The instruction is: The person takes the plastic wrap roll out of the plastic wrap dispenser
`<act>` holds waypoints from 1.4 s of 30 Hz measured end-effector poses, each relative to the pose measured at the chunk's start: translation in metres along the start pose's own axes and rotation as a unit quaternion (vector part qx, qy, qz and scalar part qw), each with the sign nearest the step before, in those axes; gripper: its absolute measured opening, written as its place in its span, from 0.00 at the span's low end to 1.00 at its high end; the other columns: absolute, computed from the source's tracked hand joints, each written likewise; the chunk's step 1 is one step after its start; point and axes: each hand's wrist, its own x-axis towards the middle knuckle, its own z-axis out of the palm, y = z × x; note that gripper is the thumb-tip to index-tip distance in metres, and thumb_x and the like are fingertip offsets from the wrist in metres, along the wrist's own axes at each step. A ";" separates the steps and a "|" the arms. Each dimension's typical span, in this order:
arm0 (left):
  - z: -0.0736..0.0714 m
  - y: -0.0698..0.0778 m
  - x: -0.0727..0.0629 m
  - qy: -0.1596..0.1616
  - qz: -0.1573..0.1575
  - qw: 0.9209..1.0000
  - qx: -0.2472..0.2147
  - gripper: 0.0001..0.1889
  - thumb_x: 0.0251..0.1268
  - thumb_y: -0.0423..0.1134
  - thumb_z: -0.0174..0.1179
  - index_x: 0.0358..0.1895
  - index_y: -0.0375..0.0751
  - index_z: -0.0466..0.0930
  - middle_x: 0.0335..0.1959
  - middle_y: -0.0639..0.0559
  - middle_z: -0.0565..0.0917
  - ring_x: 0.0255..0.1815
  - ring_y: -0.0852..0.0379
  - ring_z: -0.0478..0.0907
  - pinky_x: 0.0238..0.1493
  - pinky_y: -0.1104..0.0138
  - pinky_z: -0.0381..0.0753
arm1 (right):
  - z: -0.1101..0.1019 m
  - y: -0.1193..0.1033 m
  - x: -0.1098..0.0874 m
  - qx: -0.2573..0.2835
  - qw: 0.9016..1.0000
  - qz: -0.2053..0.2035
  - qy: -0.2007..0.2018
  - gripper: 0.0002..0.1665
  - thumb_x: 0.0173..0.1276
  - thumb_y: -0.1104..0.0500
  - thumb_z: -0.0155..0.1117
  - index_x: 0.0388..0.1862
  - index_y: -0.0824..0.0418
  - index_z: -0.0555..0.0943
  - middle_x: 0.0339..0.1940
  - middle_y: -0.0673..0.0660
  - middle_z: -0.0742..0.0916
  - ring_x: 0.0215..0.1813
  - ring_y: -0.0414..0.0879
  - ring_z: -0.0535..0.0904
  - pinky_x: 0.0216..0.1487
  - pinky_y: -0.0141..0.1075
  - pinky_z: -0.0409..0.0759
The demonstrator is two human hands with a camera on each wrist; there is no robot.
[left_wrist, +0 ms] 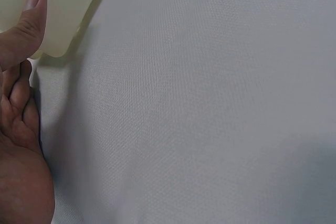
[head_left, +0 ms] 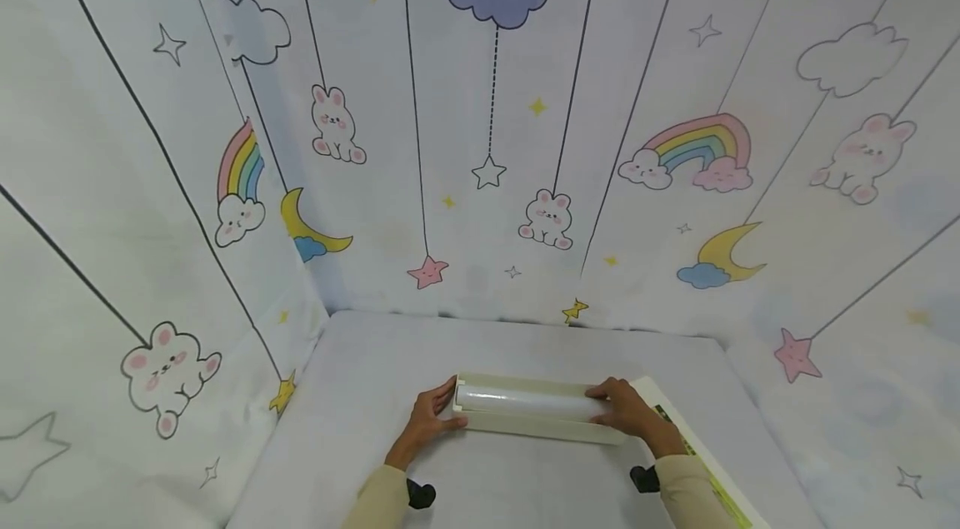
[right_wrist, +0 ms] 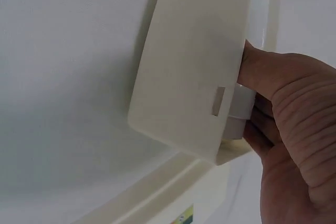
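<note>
A long cream plastic box (head_left: pixel 536 426) lies crosswise on the white-covered table, its open trough facing up. Inside it sits a shiny roll of clear plastic film (head_left: pixel 525 401). My left hand (head_left: pixel 427 421) grips the box's left end, thumb on the front wall and fingers behind the end. At the other end, my right hand (head_left: pixel 632 412) holds the film roll, thumb reaching over the front wall and fingers behind. The right wrist view shows the white end of the roll (right_wrist: pixel 241 102) between thumb and fingers, beside the slotted wall of the box.
A long cream cover (head_left: pixel 711 462) with a yellow-green label lies slantwise at the right, partly behind my right forearm. White cloth walls (head_left: pixel 480 221) printed with bunnies, stars and rainbows enclose the table (head_left: pixel 390 346) at the back and sides.
</note>
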 end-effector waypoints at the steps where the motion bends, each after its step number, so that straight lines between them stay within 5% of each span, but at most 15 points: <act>1: 0.000 -0.001 0.001 0.001 0.004 1.000 0.003 0.48 0.64 0.34 0.80 0.82 0.26 0.63 0.82 0.28 0.67 0.83 0.29 0.66 0.81 0.50 0.73 | 0.001 0.001 0.001 -0.001 1.000 0.000 0.001 0.27 0.59 0.61 0.87 0.56 0.71 0.90 0.52 0.63 0.92 0.52 0.60 0.86 0.56 0.50 0.88; 12: -0.002 -0.018 0.005 -0.004 -0.013 0.999 -0.032 0.53 0.59 0.44 0.84 0.83 0.30 0.64 0.84 0.35 0.66 0.85 0.35 0.64 0.79 0.73 0.73 | 0.014 0.008 0.010 0.038 0.999 -0.023 -0.001 0.25 0.61 0.59 0.85 0.55 0.70 0.90 0.53 0.66 0.94 0.52 0.60 0.87 0.56 0.45 0.88; 19: -0.003 -0.017 0.007 -0.003 0.029 1.000 -0.003 0.50 0.63 0.41 0.81 0.83 0.27 0.63 0.83 0.28 0.67 0.84 0.34 0.67 0.81 0.63 0.76 | 0.012 0.010 0.011 0.064 0.998 -0.024 -0.006 0.24 0.63 0.61 0.84 0.56 0.70 0.90 0.55 0.67 0.92 0.57 0.66 0.86 0.59 0.49 0.87; 25: 0.000 -0.016 0.007 -0.003 -0.021 0.999 -0.047 0.53 0.59 0.42 0.84 0.84 0.30 0.63 0.85 0.36 0.66 0.86 0.35 0.63 0.79 0.72 0.73 | 0.009 0.012 0.011 0.080 0.997 -0.022 -0.010 0.24 0.61 0.61 0.85 0.53 0.72 0.90 0.54 0.68 0.92 0.55 0.64 0.88 0.56 0.44 0.87; 28: 0.001 -0.009 0.005 -0.001 -0.014 0.999 -0.030 0.51 0.61 0.40 0.83 0.83 0.28 0.63 0.84 0.33 0.66 0.85 0.32 0.64 0.79 0.70 0.74 | 0.008 0.014 0.009 0.080 0.996 -0.024 -0.006 0.25 0.61 0.61 0.85 0.54 0.72 0.90 0.54 0.69 0.92 0.54 0.64 0.87 0.56 0.43 0.87; 35: 0.003 0.009 -0.001 -0.004 0.010 1.000 0.001 0.48 0.64 0.34 0.80 0.81 0.19 0.62 0.81 0.22 0.65 0.81 0.23 0.65 0.80 0.47 0.75 | 0.002 0.012 0.003 0.096 0.995 -0.001 -0.006 0.27 0.61 0.62 0.85 0.56 0.74 0.89 0.55 0.71 0.91 0.56 0.66 0.87 0.56 0.43 0.87; 42: 0.003 0.005 0.000 0.003 -0.039 0.999 -0.005 0.50 0.61 0.36 0.82 0.83 0.28 0.63 0.84 0.34 0.67 0.84 0.33 0.66 0.81 0.62 0.75 | -0.010 0.006 0.003 0.105 0.994 -0.008 -0.009 0.27 0.60 0.64 0.85 0.56 0.76 0.88 0.54 0.72 0.92 0.54 0.64 0.89 0.53 0.43 0.89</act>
